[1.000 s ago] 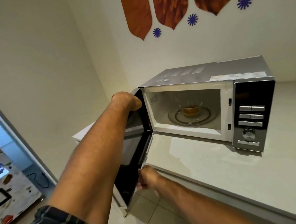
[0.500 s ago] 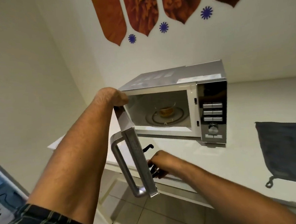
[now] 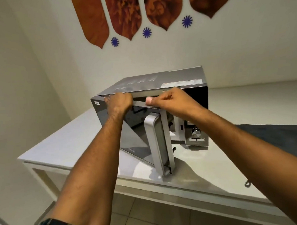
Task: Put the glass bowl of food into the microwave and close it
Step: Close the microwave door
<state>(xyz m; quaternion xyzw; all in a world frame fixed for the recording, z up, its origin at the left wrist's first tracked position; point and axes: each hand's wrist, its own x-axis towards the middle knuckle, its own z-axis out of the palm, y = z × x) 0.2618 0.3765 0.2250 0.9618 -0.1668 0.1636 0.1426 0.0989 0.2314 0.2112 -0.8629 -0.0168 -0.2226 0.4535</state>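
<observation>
A silver microwave [image 3: 161, 79] stands on a white table [image 3: 71, 146]. Its dark glass door [image 3: 135, 136] with a silver handle [image 3: 155, 140] is swung most of the way toward the front, leaving a narrow gap on the right. My left hand [image 3: 119, 102] grips the door's top edge near the hinge side. My right hand [image 3: 171, 100] grips the same top edge near the handle side, thumb pressed on it. The glass bowl of food is hidden behind the door.
The microwave's control panel [image 3: 196, 131] with a knob and buttons shows to the right of the door. A dark grey cloth [image 3: 278, 138] lies on the table at the right. Tiled floor [image 3: 151, 221] lies below the table's front edge; walls stand left and behind.
The door has swung from wide open to nearly shut. My right hand has moved from the door's lower edge up to its top edge. The bowl, visible inside before, is now hidden.
</observation>
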